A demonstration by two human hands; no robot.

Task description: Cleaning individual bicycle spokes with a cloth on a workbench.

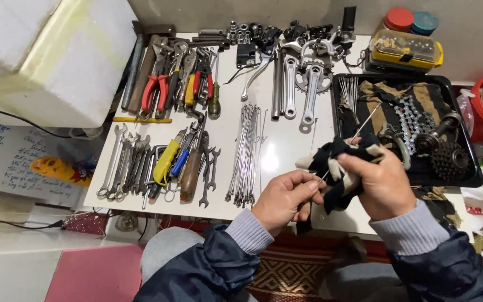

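My left hand (286, 198) pinches the near end of a thin metal spoke (364, 124) that runs up and to the right over the black tray. My right hand (384, 182) is closed on a black and cream rag (336, 162) wrapped around the spoke's middle. Both hands hover above the front edge of the white table (283, 148). To the left of my hands a bundle of several spokes (245, 154) lies on the table.
A black tray (476, 176) on the right holds a chain (412, 120), a cog cluster (448, 159), spokes and a striped cloth. Wrenches (124, 165), pliers (155, 89), screwdrivers and crank arms (303, 84) cover the table. A yellow parts box (406, 50) stands at the back.
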